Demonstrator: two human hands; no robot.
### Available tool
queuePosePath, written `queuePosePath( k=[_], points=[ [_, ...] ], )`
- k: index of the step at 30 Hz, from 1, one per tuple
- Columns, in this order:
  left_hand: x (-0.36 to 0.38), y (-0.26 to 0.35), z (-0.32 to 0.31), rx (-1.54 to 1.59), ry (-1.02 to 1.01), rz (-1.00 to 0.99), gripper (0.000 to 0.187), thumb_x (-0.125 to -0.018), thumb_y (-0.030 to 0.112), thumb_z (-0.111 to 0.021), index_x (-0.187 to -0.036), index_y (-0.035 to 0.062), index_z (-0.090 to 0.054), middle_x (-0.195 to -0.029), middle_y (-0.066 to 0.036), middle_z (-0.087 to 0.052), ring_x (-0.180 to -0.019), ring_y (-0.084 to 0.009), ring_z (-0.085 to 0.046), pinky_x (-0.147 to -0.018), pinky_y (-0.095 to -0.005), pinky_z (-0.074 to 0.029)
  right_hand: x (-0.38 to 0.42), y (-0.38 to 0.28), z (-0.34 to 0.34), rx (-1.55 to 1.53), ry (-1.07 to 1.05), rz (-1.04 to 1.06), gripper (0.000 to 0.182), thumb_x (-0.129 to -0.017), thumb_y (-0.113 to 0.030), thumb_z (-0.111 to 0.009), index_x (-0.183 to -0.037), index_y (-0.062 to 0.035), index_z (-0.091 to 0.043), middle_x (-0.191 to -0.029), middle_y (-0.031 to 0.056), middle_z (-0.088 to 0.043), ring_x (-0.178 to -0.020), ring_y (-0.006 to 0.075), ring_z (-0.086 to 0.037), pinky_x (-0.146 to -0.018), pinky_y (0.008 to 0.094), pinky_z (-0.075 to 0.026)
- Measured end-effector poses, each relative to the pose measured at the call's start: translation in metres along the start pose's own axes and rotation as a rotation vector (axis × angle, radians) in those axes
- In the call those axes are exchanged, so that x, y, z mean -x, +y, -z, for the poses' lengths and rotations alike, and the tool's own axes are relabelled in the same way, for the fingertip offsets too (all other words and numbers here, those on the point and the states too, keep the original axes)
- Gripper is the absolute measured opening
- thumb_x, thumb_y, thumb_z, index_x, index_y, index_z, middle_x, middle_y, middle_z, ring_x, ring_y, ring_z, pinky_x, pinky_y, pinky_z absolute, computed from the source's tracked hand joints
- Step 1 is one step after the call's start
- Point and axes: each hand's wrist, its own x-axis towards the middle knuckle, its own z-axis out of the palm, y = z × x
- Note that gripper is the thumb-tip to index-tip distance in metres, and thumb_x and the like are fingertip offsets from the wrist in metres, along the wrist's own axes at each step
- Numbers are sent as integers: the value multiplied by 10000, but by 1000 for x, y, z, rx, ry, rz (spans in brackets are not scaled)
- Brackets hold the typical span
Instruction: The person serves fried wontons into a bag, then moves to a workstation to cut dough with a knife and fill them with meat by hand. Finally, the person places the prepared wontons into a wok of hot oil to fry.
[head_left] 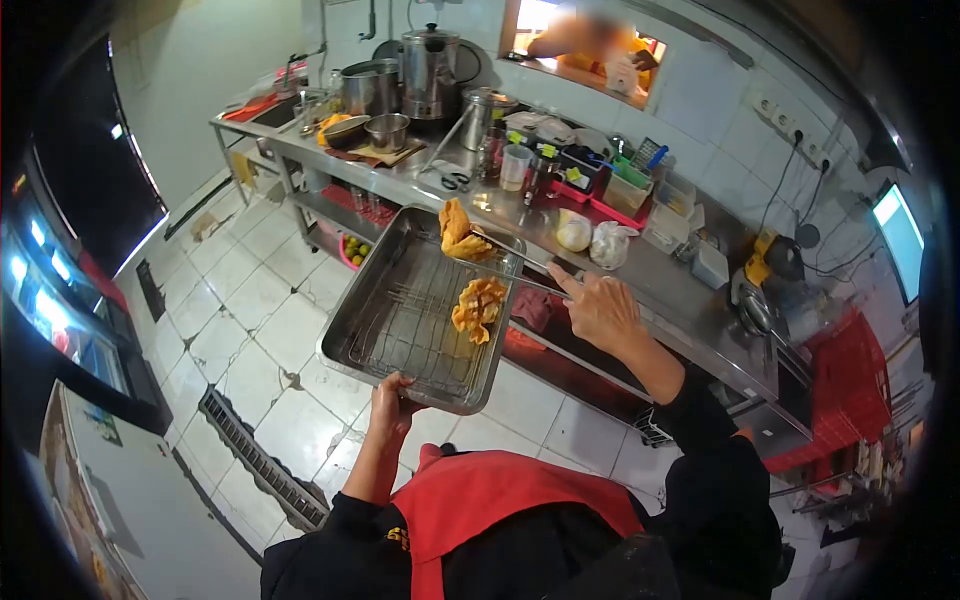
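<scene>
My left hand (390, 400) grips the near edge of a deep metal tray (340, 345), holding it tilted in front of me. A wire rack (400, 345) lies in the bottom of the tray. My right hand (603, 308) is closed around metal tongs (525, 283), whose tips reach over the tray's right side. At the tips is a golden-brown piece of fried food (460, 232), perhaps chicken, above the tray's far right part. A second fried piece (479, 308) rests on the rack at the right side.
Beyond the tray runs a steel counter (420, 180) with large pots (430, 75), scissors (455, 181), plastic bags (610, 244) and containers (628, 185). Red crates (835, 380) stand at right. A floor drain grate (260, 455) lies at lower left. Another person (605, 65) is behind the wall opening.
</scene>
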Motion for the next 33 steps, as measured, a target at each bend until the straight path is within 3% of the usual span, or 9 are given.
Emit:
queuePosePath(
  k=[8,10,18,21,24,29,33],
  points=[
    [-47,-2,-44,4,-72,84,156,-644,83,-494,-780,6,-495,-799,-145,-559,-741,-309,-579,-691,-500,-492,-10,42,-8,-89,28,-97,559,-711,-140,-598,-1245,-217,-449,-729,177,-555,-629,338,-567,-578,424,-466],
    [-67,9,-61,6,-85,92,132,-652,83,-495,-765,16,-501,-777,-128,-554,-711,-282,-564,-676,-485,-489,-26,60,-20,-147,75,-109,567,-708,-166,-623,-1241,-240,-446,-679,139,-539,-613,326,-546,-579,420,-443],
    [-174,56,-128,-65,-137,-2,98,-662,106,-524,-724,32,-509,-713,-72,-510,-654,-222,-526,-629,-416,-482,-109,130,-30,-134,96,-177,598,-677,-155,-630,-1239,-246,-448,-691,144,-546,-622,331,-550,-581,421,-452],
    [-203,79,-168,-146,-246,-26,180,-657,104,-506,-812,18,-537,-796,-69,-544,-751,-217,-531,-740,-376,-442,-133,155,-32,-103,180,-236,626,-664,-144,-640,-1248,-251,-439,-680,141,-539,-623,324,-546,-579,410,-442],
    [-246,82,-196,-120,-261,-13,155,-635,96,-527,-766,13,-524,-748,-89,-512,-702,-234,-522,-624,-405,-466,-153,180,-27,-90,206,-268,627,-666,-145,-645,-1250,-242,-439,-669,145,-531,-613,326,-541,-575,408,-435],
    [-290,76,-256,-150,-264,-29,117,-646,99,-528,-734,24,-508,-709,-72,-483,-695,-225,-515,-620,-401,-470,-179,230,-23,-111,237,-338,587,-676,-129,-647,-1227,-229,-469,-653,137,-538,-592,329,-529,-565,409,-424],
    [-315,62,-297,-181,-293,-1,108,-666,119,-536,-738,42,-509,-755,-50,-481,-714,-200,-498,-608,-401,-452,-194,284,-41,-144,314,-266,589,-678,-136,-643,-1231,-233,-465,-645,131,-527,-590,324,-524,-552,404,-417]
  ],
)
